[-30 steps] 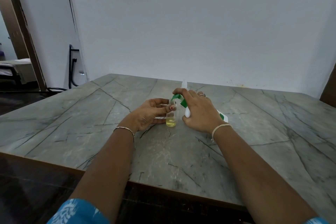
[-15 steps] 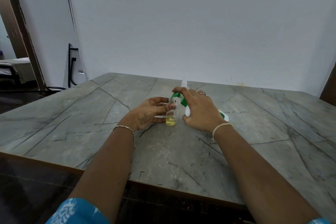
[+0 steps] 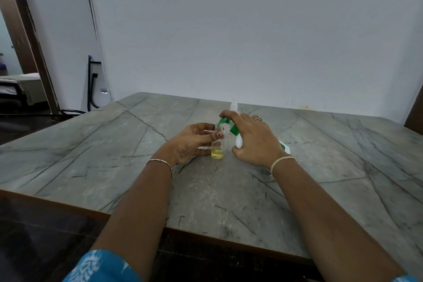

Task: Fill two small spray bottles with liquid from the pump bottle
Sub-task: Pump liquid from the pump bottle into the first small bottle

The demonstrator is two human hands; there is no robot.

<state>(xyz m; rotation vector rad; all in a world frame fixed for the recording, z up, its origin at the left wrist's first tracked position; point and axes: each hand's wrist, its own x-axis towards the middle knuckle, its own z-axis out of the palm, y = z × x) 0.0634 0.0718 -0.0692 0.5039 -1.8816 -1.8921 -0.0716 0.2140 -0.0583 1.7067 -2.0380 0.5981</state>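
Small spray bottle [image 3: 217, 146], frame centre, neck pinched by left hand [image 3: 190, 144], right hand [image 3: 254, 142] gripping pump bottle [image 3: 238, 142]; yellow liquid [image 3: 217, 154] level unchanged, so filling likely needs more pumps

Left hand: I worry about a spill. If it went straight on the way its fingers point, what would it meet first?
The small clear bottle, which the left hand pinches near its neck; just beyond, probably the pump bottle under the right hand.

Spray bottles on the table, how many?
1: a bottle in the left hand, under the pump bottle's spout. A white tip behind the right hand may be a second.
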